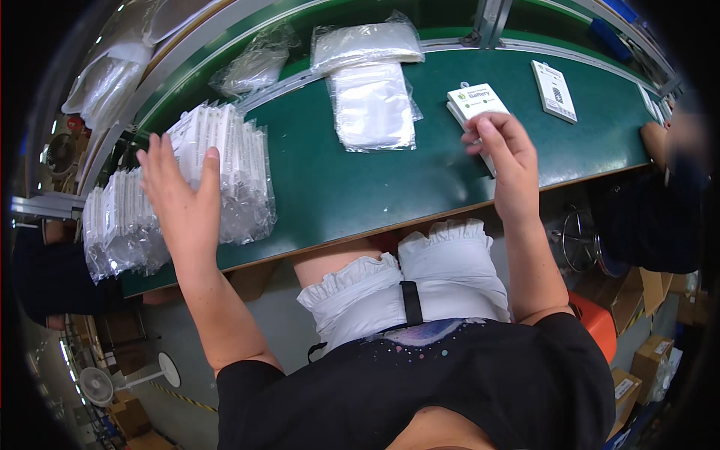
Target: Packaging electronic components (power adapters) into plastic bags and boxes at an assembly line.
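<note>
A long row of flat white boxes in clear plastic bags (225,165) stands on edge at the left of the green table. My left hand (178,191) is against this row, fingers spread and thumb out. Towards the right lie flat white cartons with hang tabs and green print (474,97), at least two stacked slightly askew. My right hand (506,161) is over their near part, hiding it. Its fingers are curled in towards the thumb, their tips somewhat blurred; what they hold, if anything, is hidden.
Clear empty bags (373,105) lie in a pile at the back middle, beside a crumpled bag (259,64). Another white carton (554,91) lies further right. The table's front edge (360,231) runs before my lap. Another person's arm (655,142) reaches in at the far right.
</note>
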A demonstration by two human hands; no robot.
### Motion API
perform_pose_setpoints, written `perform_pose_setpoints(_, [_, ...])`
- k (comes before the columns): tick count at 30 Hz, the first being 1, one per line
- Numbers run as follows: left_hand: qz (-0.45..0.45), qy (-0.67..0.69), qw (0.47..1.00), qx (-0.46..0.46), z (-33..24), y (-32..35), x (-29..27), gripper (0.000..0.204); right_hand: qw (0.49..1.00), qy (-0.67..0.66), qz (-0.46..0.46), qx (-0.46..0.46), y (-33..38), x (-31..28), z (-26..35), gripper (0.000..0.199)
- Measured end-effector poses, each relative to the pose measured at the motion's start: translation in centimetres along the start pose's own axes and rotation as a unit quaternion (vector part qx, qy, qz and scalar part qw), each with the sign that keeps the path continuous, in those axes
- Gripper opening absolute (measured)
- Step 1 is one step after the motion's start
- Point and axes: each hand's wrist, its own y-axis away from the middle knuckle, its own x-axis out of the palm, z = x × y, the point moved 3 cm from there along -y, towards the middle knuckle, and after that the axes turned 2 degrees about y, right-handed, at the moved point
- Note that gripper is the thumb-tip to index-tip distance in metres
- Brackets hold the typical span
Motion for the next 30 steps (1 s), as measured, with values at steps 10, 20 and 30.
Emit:
perform_pose_setpoints(10, [0.146, 0.320, 0.916, 0.195, -10.8, 2.1, 9.9, 0.018, 0.791, 0.612, -0.013, -0.013, -2.9, -3.3, -2.8, 0.075])
perform_pose_setpoints(20, [0.187, 0.384, 0.884, 0.190, -12.0, 2.7, 12.1, 0.023, 0.813, 0.577, -0.050, -0.053, -2.3, -3.6, -2.8, 0.074])
perform_pose_setpoints(30, [0.134, 0.428, 0.881, 0.152, -11.8, 2.7, 10.8, 0.019, 0.963, -0.175, 0.067, 0.195, 0.0, -0.3, -3.0, 0.057])
